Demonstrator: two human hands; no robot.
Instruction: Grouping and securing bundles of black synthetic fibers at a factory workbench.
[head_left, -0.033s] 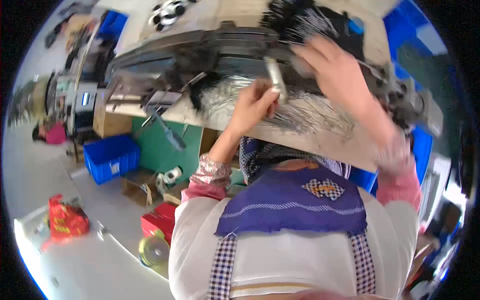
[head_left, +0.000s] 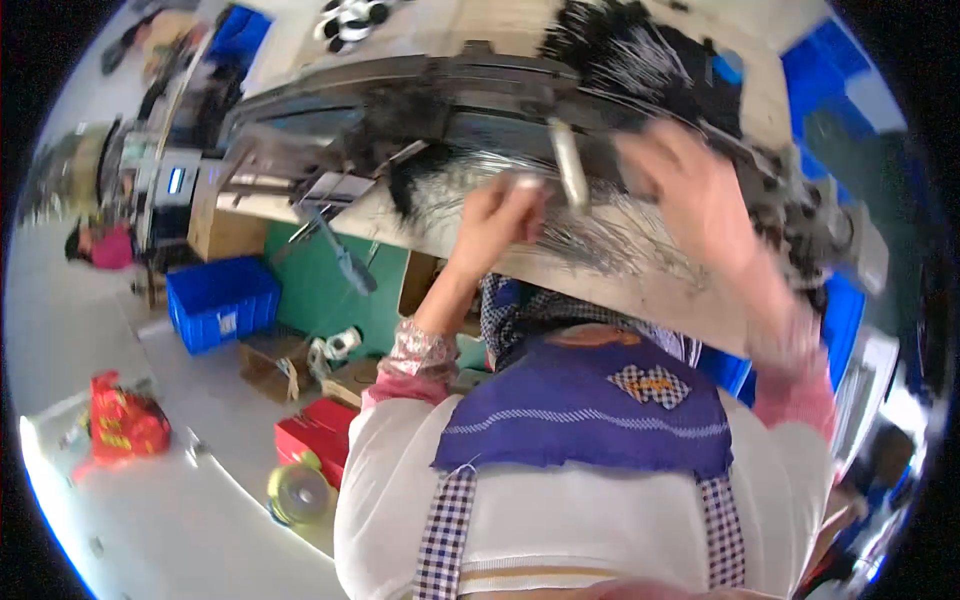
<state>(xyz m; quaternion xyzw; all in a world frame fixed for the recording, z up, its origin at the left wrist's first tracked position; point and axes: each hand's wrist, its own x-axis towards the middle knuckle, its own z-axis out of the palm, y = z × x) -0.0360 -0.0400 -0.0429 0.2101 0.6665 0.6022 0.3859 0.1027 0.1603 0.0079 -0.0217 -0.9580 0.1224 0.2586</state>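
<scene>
My left hand (head_left: 498, 222) is closed, fingers curled and thumb pressed in, just left of the pale handle (head_left: 568, 165) of a long dark bench machine (head_left: 480, 125). A white patch shows at its thumb; whether anything sits between the fingers is hidden. Over the machine's right part hovers my right hand (head_left: 695, 195), smeared by motion, its fingers unclear. Below the handle and between the hands lie many thin wire-like strands (head_left: 600, 235), loose on the bench. Behind the machine rests a thick bundle of black strands with silvery ends (head_left: 640, 65).
Black-and-white rolls (head_left: 350, 22) stand at the far left of the bench (head_left: 690, 305). A blue-grey tool handle (head_left: 350, 265) juts past its left edge. Lower left are a blue crate (head_left: 222, 305), a red box (head_left: 312, 438) and a red bag (head_left: 125, 420). Another person (head_left: 105, 245) is far left.
My left hand has come away from the pale handle, a little to the left and nearer me. The right hand has dropped nearer from the black bundle. The view has shifted slightly.
</scene>
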